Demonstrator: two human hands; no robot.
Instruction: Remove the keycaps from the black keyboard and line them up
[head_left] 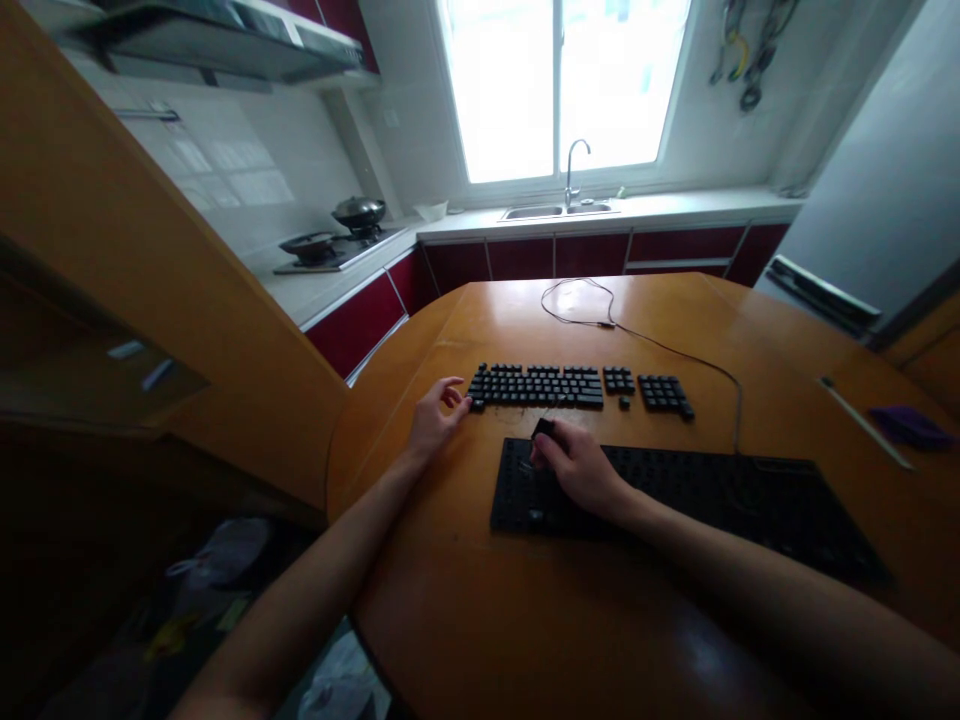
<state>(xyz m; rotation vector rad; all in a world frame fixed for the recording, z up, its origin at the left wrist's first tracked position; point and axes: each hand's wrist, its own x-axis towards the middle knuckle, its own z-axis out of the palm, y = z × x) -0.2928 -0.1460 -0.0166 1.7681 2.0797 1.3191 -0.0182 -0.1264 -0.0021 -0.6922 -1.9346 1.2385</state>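
A black keyboard base (697, 490) lies on the table, most of its keycaps off; a lone keycap (535, 516) shows near its lower left corner. My right hand (581, 465) is closed over its left end, pinching a small black block (543, 428). Thin wire-like lines show near that block; whether it is a keycap or a puller's handle, I cannot tell. Beyond the base, loose black keycaps (544, 385) are laid out in rows, with a number-pad group (664, 394) at right. My left hand (435, 418), fingers curved and apart, has its thumb at the lower left keycap (478, 404).
The keyboard's cable (675, 350) loops across the back of the wooden table (442, 590). A thin pale strip (866, 425) and a purple cloth-like item (911, 425) lie at right. A tall wooden panel (247, 370) stands at left; a counter with a sink (534, 212) lies beyond.
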